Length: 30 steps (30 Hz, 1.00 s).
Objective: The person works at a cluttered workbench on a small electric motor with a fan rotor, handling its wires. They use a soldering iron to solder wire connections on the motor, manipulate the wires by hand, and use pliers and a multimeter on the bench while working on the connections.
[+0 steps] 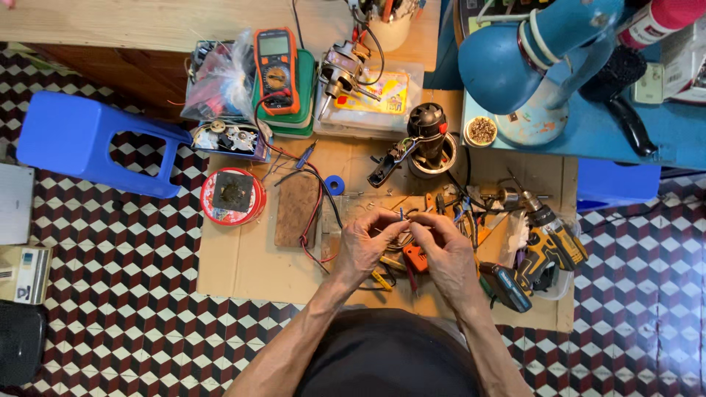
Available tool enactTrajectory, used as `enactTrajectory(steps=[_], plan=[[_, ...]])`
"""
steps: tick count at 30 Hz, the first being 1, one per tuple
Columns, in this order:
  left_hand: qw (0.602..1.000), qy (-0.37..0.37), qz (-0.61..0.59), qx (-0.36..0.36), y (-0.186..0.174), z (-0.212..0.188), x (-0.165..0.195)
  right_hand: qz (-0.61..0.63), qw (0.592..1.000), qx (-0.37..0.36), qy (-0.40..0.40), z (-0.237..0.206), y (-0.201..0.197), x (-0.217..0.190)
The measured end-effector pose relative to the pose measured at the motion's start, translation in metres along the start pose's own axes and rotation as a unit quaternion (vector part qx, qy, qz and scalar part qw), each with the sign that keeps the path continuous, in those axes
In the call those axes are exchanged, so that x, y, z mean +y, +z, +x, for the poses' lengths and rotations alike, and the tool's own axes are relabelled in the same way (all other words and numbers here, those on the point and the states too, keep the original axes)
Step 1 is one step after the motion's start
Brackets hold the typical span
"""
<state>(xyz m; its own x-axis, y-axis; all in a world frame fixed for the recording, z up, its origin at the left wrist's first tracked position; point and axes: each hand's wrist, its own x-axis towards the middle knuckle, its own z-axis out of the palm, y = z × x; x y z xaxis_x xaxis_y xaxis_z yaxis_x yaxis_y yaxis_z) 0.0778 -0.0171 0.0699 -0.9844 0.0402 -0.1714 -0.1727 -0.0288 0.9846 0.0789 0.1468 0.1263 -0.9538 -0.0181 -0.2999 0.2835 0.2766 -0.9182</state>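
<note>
My left hand [365, 246] and my right hand [443, 254] meet over the middle of a cardboard sheet [243, 268] on the floor. Both pinch thin wires [403, 217] between fingertips, with a small blue end sticking up between them. Under the hands lie an orange tool [415, 257] and a yellow-handled tool [382, 279]. Red and black leads [315, 213] run from the left hand's side towards an orange multimeter [276, 70].
A wooden block [296, 208] and a round red tin [232, 195] lie to the left, a blue stool [95, 143] further left. A yellow cordless drill [548, 239] lies at right. A black motor part [426, 140], a blue desk lamp [529, 59] and a plastic box [371, 99] sit beyond.
</note>
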Motion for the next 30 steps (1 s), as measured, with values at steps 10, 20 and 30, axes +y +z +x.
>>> enactTrajectory(steps=[10, 20, 30], plan=[[0.911, -0.179, -0.360, 0.088, 0.033, -0.018, -0.028, -0.183, 0.974, -0.098, -0.096, -0.014, -0.023, 0.010], [0.949, -0.102, -0.197, 0.225, 0.060, -0.022, -0.040, -0.290, 0.915, -0.077, -0.272, -0.015, -0.020, 0.038], [0.892, -0.144, -0.308, 0.296, 0.020, -0.009, -0.053, -0.303, 0.925, -0.049, -0.226, -0.017, -0.044, 0.059]])
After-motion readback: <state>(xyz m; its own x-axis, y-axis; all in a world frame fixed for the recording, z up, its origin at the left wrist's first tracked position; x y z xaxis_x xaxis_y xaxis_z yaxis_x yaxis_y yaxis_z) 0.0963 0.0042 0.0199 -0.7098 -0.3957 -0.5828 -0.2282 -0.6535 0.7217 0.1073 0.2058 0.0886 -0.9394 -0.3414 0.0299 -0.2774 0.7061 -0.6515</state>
